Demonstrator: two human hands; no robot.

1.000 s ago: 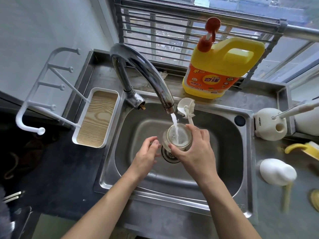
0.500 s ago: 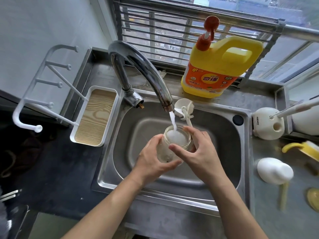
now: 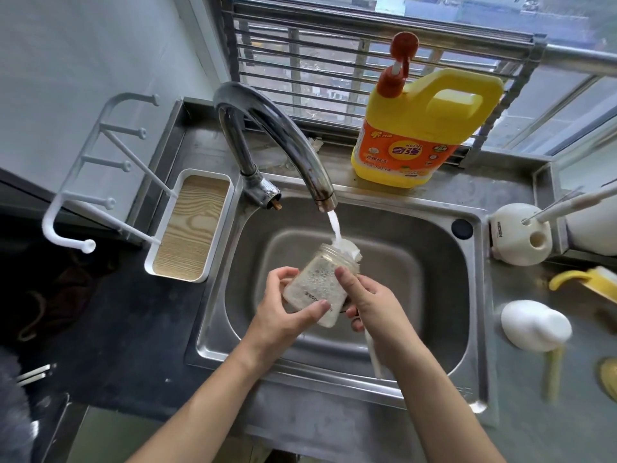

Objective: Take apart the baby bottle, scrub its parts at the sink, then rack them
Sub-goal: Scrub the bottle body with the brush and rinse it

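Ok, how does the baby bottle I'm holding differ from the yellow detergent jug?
The baby bottle is clear and tilted, gripped by the left hand; the detergent jug is yellow and stands upright, untouched. The baby bottle's mouth is open under the running water; the detergent jug is topped by a red pump. Both carry printing.

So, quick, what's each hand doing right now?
Left hand: holding the bottle.
Right hand: gripping the brush, forefinger on the bottle.
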